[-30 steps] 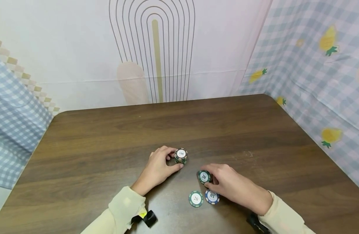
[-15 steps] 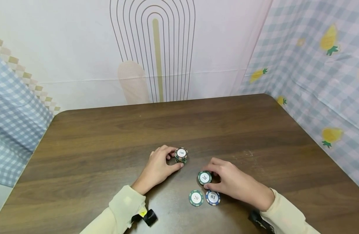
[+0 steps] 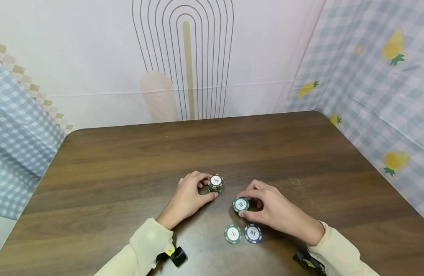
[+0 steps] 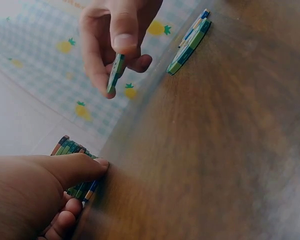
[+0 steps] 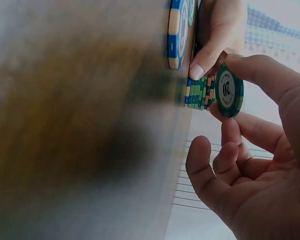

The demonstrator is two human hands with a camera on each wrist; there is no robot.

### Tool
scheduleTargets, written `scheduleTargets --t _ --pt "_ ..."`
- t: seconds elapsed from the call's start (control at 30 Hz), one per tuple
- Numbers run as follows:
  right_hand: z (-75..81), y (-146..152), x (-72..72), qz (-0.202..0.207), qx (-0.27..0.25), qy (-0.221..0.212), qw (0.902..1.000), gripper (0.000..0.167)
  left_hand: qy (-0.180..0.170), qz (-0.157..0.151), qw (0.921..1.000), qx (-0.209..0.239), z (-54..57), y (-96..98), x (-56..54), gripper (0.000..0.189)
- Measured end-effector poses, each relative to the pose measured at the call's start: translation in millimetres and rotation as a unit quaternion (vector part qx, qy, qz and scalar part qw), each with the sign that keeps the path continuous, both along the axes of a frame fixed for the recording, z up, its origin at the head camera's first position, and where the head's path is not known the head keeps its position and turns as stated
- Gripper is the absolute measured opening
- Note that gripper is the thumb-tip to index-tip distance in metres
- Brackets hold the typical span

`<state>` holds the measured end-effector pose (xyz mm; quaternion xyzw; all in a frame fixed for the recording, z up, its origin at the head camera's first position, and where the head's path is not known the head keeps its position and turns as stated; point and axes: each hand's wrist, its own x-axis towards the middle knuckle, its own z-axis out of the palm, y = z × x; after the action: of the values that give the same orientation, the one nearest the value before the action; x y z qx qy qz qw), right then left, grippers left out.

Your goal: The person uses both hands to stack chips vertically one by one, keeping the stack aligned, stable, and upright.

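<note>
My left hand holds a stack of poker chips between thumb and fingers. A dark chip marked 100 tops the stack; green, blue and other edges show lower down in the right wrist view. My right hand pinches a green poker chip marked 20 by its rim, thumb on one side and index finger on the other. In the left wrist view this green chip is tilted on edge, raised off the table. It is apart from the stack and to its near right.
Two loose chips lie flat in front of the hands: a green one marked 20 and a blue one marked 10. The brown wooden table ends at a white patterned cloth behind and checked cloth at the right.
My right hand has lifted the green chip and shifted it slightly away from me, clear of the blue chip. The left hand stays at the stack.
</note>
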<state>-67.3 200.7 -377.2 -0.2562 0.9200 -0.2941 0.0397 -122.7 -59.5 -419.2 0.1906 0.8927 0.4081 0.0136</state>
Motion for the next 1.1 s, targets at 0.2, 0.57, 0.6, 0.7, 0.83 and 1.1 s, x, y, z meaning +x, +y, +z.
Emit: scheduleTargets --t 0.2,0.57,0.6,0.7,0.83,1.1 --pt "-2.4 -6 -3.9 0.003 -0.012 0.026 0.9996 0.03 0.003 0.0 1.0 0.003 -1.5 -0.7 -0.2 0.046" --pt "-1.9 -10 -13.2 0.005 -0.031 0.046 0.9984 0.033 0.004 0.0 1.0 0.0 -2.5 -0.7 -1.2 0.046" --pt "-1.5 -10 -14.0 0.006 -0.03 0.046 0.9985 0.033 0.004 0.0 1.0 -0.001 -2.4 -0.6 -1.3 0.046" --pt "0.9 -11 -16.2 0.01 -0.023 0.049 0.9985 0.033 0.007 0.0 1.0 -0.001 -1.6 -1.0 -1.4 0.046" --pt "4.8 -13 -19.6 0.014 -0.018 0.054 0.9983 0.035 0.012 -0.001 0.9999 0.0 -0.6 -1.2 -1.7 0.046" --pt "13.6 -19 -26.5 0.014 -0.003 0.063 0.9979 0.036 0.006 -0.001 1.0 0.003 -1.7 -1.3 -0.8 0.045"
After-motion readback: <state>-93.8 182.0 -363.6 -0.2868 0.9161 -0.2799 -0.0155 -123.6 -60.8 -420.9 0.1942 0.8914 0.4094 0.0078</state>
